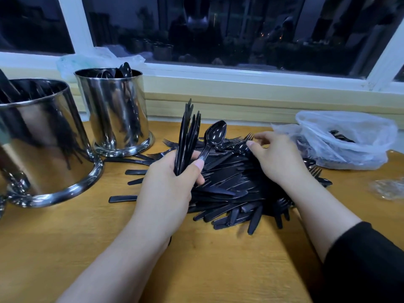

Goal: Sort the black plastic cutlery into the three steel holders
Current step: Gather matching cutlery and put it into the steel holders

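Left hand curled round an upright bundle of forks, tines up, with a single spoon pinched apart between thumb and forefinger, probably to keep the kinds separate while gathering a handful worth one trip to a holder. Right hand resting on the far side of the loose pile on the wooden table, fingers loosely bent and reaching among fork tines and a spoon bowl; cannot tell whether anything is actually pinched there. Pile mostly knives, spread flat and within easy reach of both hands. Near holder at left, partly filled with dark cutlery, kind unclear. Far holder behind it, spoon bowls showing above the rim. Sliver of a third holder at the left edge, contents hidden. Plastic bag at right, open, a few more pieces inside, unsorted. Sorting judged well short of done.
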